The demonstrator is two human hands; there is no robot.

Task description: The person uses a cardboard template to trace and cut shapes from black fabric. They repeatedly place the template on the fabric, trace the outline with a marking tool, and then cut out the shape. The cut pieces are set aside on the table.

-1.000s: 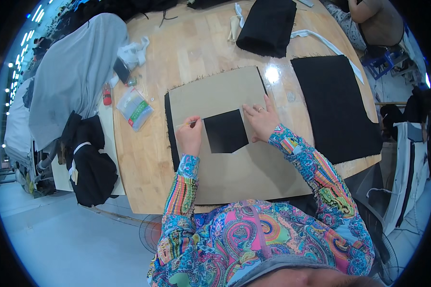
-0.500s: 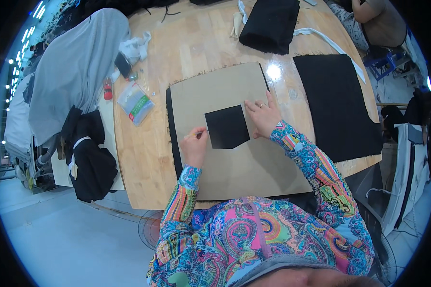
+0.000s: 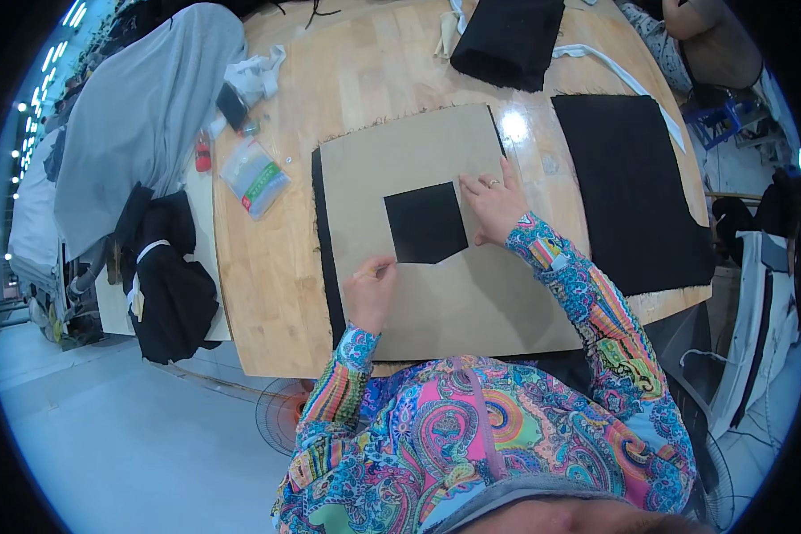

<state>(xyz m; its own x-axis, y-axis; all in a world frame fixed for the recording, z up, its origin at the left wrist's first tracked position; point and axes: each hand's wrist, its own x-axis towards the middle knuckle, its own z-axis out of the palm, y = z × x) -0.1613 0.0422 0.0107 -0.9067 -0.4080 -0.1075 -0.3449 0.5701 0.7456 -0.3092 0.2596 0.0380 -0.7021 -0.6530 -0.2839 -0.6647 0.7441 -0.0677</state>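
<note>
A beige card sheet (image 3: 436, 311) lies on black cloth (image 3: 326, 258), which shows along its left and upper right edges. In the middle of the sheet is a black pocket-shaped area (image 3: 425, 222) with a pointed bottom; it looks like a cut-out with the cloth showing through. My left hand (image 3: 370, 292) is pinched closed at the lower left corner of this shape. Whatever its fingertips hold is too small to make out. My right hand (image 3: 495, 206) lies flat, fingers spread, pressing on the sheet just right of the shape.
Another black cloth panel (image 3: 632, 196) lies at the right, and a folded black bundle (image 3: 507, 43) at the back. A plastic bag (image 3: 254, 180), a phone (image 3: 232, 107) and a red item (image 3: 203, 153) are at the left. Beyond the table's right edge sits a person (image 3: 721, 44).
My left hand has slid down the left side of the black shape toward its lower corner. My right hand stays on the sheet. The whole view has shifted slightly.
</note>
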